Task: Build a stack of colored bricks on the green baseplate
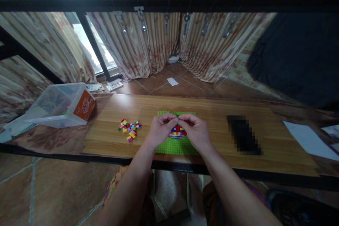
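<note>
Both hands meet over a green studded baseplate [174, 147] on the wooden board. My left hand [162, 127] is closed, its thumb and fingertips pinched together above the plate. Opposite it, my right hand [195, 129] is closed in the same way, fingertips touching those of the left. A small dark piece, perhaps a toy brick, seems to sit between the fingertips, too small to make out. Below the fingers, a patch of multicoloured toy bricks [178, 132] stands on the baseplate, partly covered by the hands. Left of the plate lies a loose pile of small coloured bricks [129, 127].
A clear plastic box [59, 107] with an orange label stands at the left. A blurred black object [244, 135] lies on the wooden board [212, 113] at right, with white paper [309, 137] beyond it. A black metal bar [169, 0] crosses ahead of the curtains.
</note>
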Available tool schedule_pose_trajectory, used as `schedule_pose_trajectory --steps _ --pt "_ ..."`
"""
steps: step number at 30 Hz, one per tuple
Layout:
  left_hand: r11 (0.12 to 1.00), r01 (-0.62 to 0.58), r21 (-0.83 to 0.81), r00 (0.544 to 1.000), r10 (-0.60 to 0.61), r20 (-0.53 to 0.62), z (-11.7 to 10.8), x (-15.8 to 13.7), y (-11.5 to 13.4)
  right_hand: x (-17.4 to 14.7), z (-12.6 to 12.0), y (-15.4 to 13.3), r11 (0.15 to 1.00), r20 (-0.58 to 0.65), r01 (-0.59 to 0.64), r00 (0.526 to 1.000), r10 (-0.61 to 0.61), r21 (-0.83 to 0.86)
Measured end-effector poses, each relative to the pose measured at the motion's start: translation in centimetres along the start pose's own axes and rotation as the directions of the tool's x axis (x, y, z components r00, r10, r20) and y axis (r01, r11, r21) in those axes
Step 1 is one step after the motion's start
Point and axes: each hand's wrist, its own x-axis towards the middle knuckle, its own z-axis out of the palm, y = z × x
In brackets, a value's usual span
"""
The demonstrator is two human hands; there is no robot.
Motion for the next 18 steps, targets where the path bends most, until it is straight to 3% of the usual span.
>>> schedule_pose_trajectory --steps 5,10,18 --pt "0.979 -0.026 0.203 0.991 0.051 -0.121 -2.0 0.4 -0.5 0.1 -0.2 0.0 0.999 -0.037 0.0 0.999 -0.002 -0.048" --pt "0.865 0.035 0.5 0.99 0.037 -0.134 -4.1 0.7 -1.2 0.2 -0.6 0.2 0.999 -0.049 -0.014 0.999 0.012 -0.046" --pt "0.793 0.024 0.609 0.992 0.056 -0.111 -3.5 1.0 -1.5 0.2 -0.6 0.3 0.999 -0.045 -0.028 0.999 0.026 -0.04"
